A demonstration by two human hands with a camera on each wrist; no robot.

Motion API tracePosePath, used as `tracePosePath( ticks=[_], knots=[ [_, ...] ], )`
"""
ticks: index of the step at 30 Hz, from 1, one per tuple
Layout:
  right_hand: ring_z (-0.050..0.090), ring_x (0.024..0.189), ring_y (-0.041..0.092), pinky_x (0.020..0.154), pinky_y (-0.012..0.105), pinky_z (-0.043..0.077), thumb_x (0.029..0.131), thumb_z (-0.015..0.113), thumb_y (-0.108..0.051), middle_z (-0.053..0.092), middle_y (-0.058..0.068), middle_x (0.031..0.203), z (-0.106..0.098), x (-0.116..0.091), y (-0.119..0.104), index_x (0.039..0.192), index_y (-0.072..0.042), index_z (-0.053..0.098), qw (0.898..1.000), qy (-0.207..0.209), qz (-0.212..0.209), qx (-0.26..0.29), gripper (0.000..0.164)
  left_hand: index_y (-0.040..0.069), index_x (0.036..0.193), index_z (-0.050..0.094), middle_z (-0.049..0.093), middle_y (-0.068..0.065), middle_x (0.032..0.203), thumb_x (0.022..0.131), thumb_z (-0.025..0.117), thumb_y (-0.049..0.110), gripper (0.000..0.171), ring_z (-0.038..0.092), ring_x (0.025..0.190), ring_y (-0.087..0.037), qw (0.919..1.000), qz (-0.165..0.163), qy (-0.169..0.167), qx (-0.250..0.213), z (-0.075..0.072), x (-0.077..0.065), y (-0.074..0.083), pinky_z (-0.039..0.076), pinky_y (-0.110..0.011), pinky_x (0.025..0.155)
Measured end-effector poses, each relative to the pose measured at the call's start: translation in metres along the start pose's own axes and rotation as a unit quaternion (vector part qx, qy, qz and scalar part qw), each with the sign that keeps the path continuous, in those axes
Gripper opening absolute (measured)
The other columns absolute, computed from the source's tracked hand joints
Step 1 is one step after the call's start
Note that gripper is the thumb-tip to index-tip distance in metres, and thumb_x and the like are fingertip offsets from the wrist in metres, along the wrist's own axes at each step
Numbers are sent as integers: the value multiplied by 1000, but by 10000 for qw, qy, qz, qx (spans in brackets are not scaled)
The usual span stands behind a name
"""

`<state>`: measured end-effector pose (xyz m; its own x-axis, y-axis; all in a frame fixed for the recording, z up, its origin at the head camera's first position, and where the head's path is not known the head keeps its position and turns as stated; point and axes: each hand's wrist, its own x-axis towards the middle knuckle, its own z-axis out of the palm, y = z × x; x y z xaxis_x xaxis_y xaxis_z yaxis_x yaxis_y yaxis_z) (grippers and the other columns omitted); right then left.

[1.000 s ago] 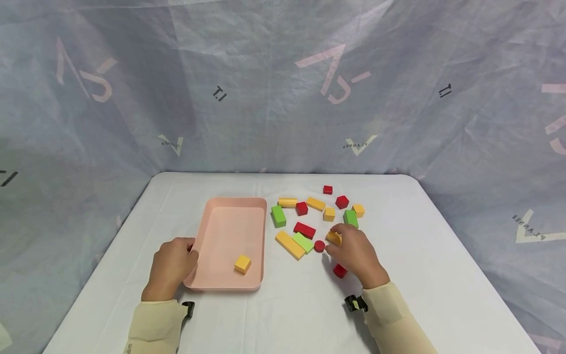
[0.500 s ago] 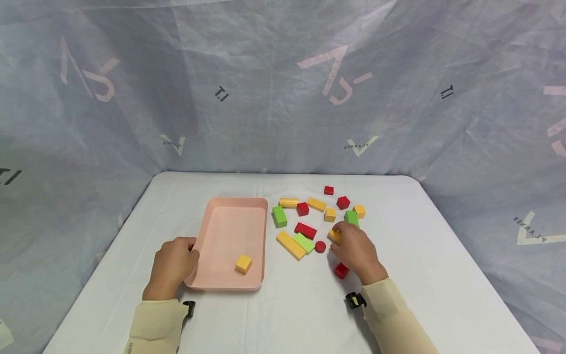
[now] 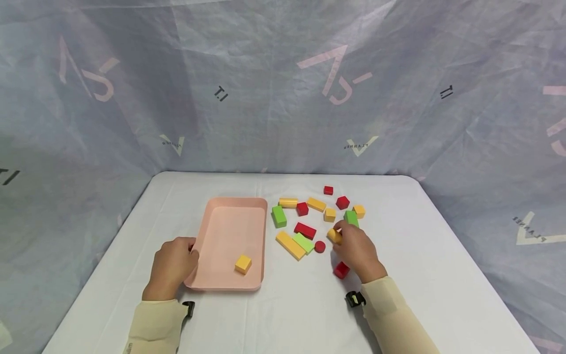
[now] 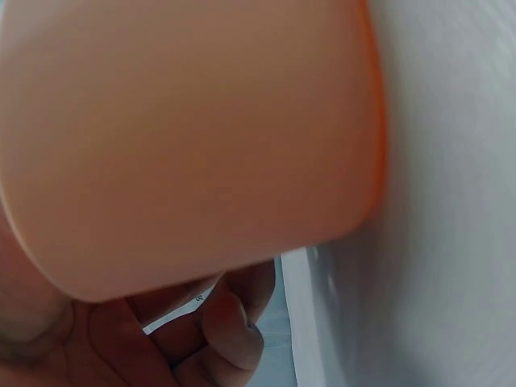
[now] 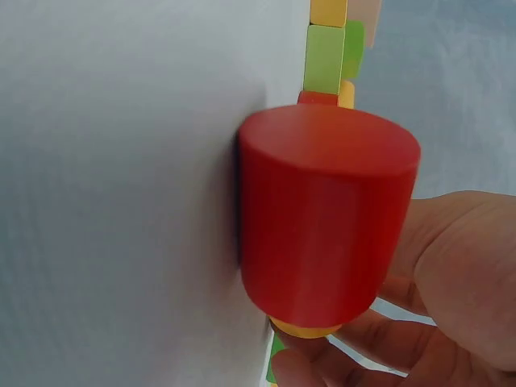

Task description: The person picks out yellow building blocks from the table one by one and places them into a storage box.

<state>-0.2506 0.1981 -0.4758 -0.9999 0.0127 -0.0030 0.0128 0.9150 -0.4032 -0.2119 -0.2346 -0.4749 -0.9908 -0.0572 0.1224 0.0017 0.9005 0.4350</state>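
Observation:
My left hand (image 3: 173,263) grips the left edge of a pink plastic tray (image 3: 261,236); the tray's wall (image 4: 193,145) fills most of the left wrist view. One yellow cube (image 3: 242,264) lies inside the tray, toward its near right. On the right, my right hand (image 3: 357,250) pinches a yellow block with a rounded side (image 3: 334,236), partly covered by the fingers. Just below that hand lies a red cylinder (image 3: 341,270), which looms large in the right wrist view and hides most of the yellow block.
Several loose blocks lie right of the tray: a long yellow block (image 3: 290,245), a light green block (image 3: 303,243), a red disc-like piece (image 3: 320,247), a red bar (image 3: 305,230), and green blocks (image 3: 279,216). A fabric backdrop (image 3: 283,98) stands behind the white table.
My right thumb and fingers have closed in on the yellow block, which has turned slightly. The left hand and the tray have stayed put.

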Motion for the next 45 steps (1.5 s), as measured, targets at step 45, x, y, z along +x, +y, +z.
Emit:
tracePosePath(
  ticks=[45],
  knots=[
    [50, 85, 18, 75, 41, 53, 79, 71, -16, 57, 5, 102, -21, -8, -14, 124, -16, 55, 9959, 531, -697, 210, 48, 8, 101, 71, 63, -3, 71, 85, 54, 7, 24, 49, 59, -18, 10000, -85, -38, -12, 1, -1, 1, 41, -36, 50]
  ],
)
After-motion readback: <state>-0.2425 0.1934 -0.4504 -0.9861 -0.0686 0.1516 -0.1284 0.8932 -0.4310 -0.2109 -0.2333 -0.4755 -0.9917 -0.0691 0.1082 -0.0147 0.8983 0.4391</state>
